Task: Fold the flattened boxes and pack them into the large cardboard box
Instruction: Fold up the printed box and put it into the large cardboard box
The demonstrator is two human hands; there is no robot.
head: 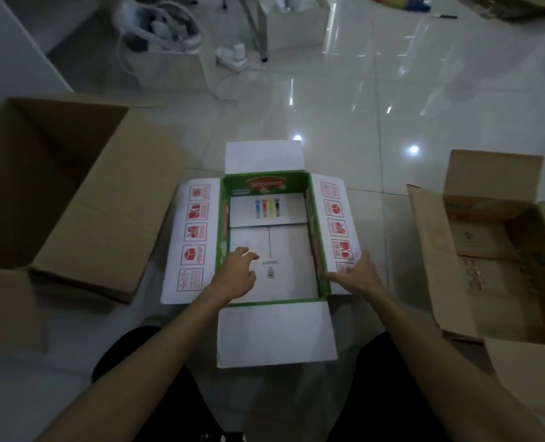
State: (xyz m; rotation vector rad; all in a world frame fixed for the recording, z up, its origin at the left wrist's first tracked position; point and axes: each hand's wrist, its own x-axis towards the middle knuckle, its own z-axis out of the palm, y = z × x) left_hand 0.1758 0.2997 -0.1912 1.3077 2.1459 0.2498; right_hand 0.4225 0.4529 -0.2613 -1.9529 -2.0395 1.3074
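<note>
On a glossy white tiled floor (392, 100), the green-and-white box (269, 237) stands open between two brown cardboard boxes (73, 199) (494, 250). Left hand (236, 272) inside it, fingers loosely spread; right hand (357, 275) on its right wall, fingers open.

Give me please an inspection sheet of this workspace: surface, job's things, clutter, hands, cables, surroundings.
Surface: glossy tiled floor, with light reflections.
Job's things: green and white box set up in the middle, all four flaps spread open; large brown box to its left, open; second brown box to its right, open, with flat cardboard inside.
Clutter: white box and a basket of white items at the far side.
Hands: left hand inside the green box on its bottom panel; right hand at its right wall.
Cables: white power strip with cord on the floor.
Surroundings: colourful item at the far edge, unclear.
</note>
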